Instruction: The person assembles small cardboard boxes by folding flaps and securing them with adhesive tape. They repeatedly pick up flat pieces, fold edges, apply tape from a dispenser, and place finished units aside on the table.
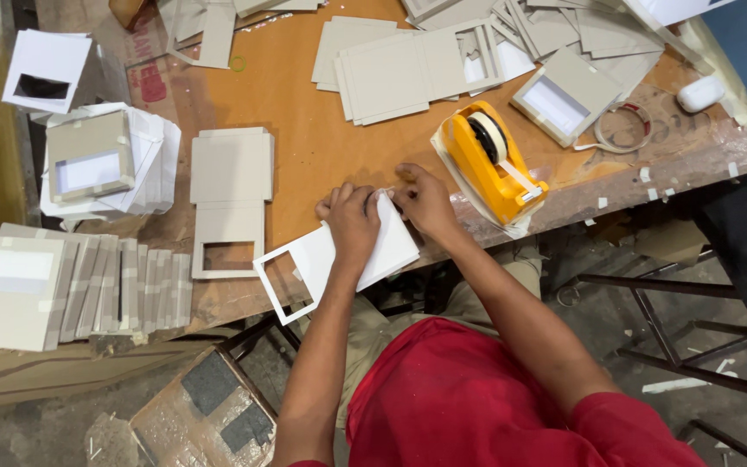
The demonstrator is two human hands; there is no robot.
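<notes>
My left hand [352,223] presses flat on a white card folder [395,251] at the near edge of the orange-brown table [322,147]. The folder lies open, and its left half is a frame with a cut-out window [283,285] that overhangs the table edge. My right hand [425,201] pinches at the folder's top edge, fingers closed on what looks like a small strip of tape. A yellow tape dispenser [490,164] stands just right of my right hand.
Grey card frames [231,199] lie left of my hands. A fanned row of finished frames [79,290] sits at the near left, with a stack of white sheets [110,164] behind. Loose grey boards [391,73] cover the far table. A tape roll [620,130] lies at the right.
</notes>
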